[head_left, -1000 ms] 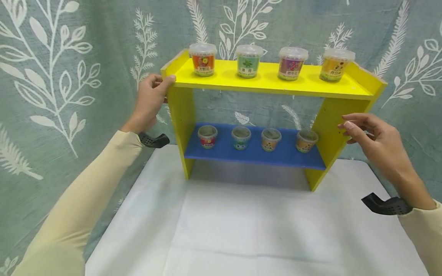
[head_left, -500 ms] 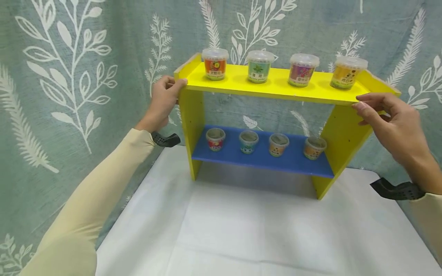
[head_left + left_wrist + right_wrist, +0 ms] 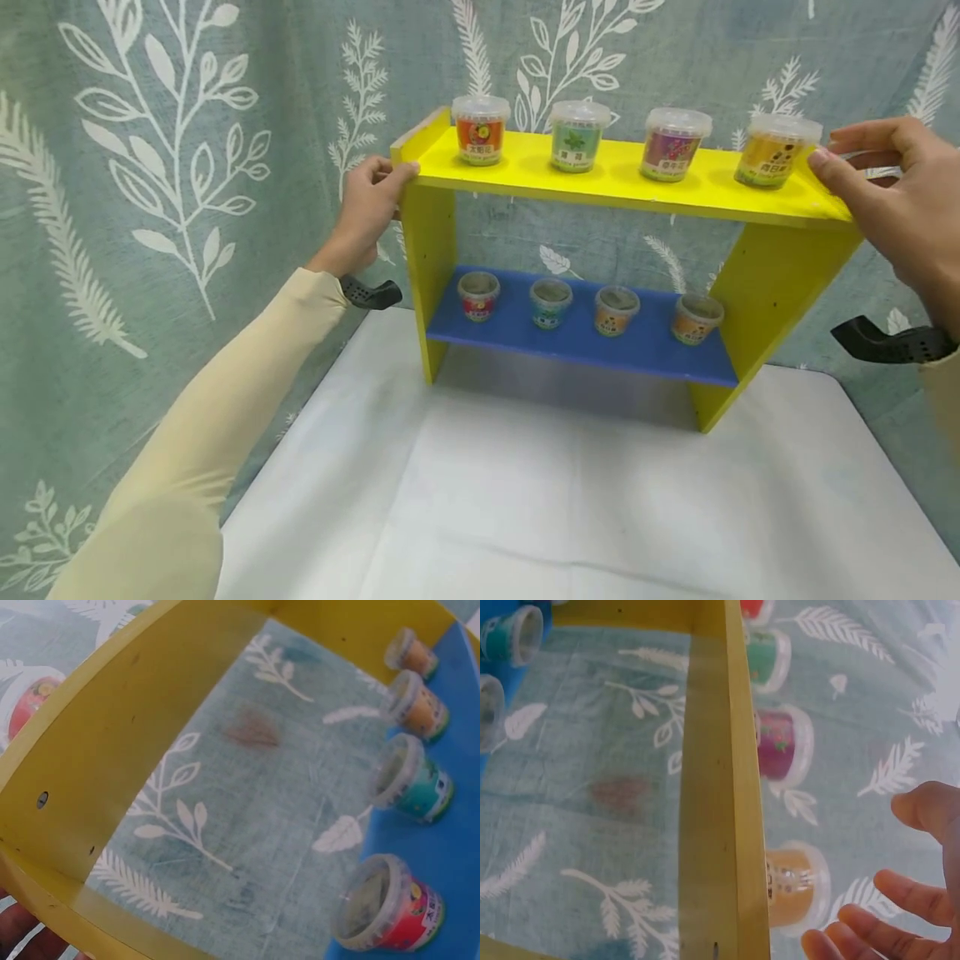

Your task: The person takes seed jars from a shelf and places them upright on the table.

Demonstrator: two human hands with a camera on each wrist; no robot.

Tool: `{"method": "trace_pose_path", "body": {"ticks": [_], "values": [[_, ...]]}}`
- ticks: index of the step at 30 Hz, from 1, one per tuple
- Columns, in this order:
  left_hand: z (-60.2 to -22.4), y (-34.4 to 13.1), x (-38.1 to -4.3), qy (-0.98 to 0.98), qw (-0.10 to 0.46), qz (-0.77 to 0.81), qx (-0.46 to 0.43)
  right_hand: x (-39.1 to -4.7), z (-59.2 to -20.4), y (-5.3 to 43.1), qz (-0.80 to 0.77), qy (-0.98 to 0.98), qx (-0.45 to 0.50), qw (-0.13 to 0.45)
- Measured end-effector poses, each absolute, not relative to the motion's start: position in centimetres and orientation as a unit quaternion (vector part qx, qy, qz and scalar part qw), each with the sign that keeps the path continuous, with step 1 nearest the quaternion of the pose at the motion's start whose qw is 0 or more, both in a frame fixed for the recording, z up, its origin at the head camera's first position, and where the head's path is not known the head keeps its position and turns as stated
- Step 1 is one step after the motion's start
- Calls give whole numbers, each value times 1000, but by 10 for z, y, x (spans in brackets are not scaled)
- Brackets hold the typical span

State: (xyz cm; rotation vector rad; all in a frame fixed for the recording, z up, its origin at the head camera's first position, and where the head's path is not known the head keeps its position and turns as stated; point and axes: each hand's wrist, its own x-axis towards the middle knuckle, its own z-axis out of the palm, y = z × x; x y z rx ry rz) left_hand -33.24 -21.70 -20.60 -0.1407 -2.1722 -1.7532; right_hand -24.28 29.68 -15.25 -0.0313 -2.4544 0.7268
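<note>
My left hand (image 3: 366,212) grips the upper left corner of a yellow two-tier shelf (image 3: 637,193), its thumb over the front edge. In the left wrist view, only some of its fingers (image 3: 41,946) show at the lower left. My right hand (image 3: 900,179) is beside the yellow-orange lidded cup (image 3: 772,154) at the right end of the top board. Its fingers (image 3: 907,896) are spread, with the fingertips close to the clear lid and nothing held. Further left on that board stand lidded cups with purple (image 3: 672,148), green (image 3: 576,142) and red-orange (image 3: 480,135) labels.
On the blue lower board (image 3: 585,346) stand several smaller cups without lids: red (image 3: 478,307), teal (image 3: 549,313) and two orange ones (image 3: 613,322). The shelf stands on a white-covered table (image 3: 525,483), before a green leaf-patterned curtain (image 3: 285,117).
My right hand has risen from beside the shelf's right side panel, past the top board's corner, to the yellow-orange cup. My left hand keeps its grip; the head view has shifted slightly.
</note>
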Motion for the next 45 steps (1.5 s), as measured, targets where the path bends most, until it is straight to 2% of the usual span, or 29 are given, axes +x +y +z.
{"method": "trace_pose_path", "body": {"ticks": [8,23,34,45], "values": [[-207,-222,-332,-760,187,-620,-53,-266,-137,292,283,-922,5,264],[-216,-227,-329,-755,182,-627,-64,-300,-119,293,269,-942,12,200],[-212,-219,-334,-753,174,-630,-74,-310,-108,303,281,-952,-4,123],[-213,-218,-336,-746,186,-635,-77,-318,-105,311,313,-947,29,67]]}}
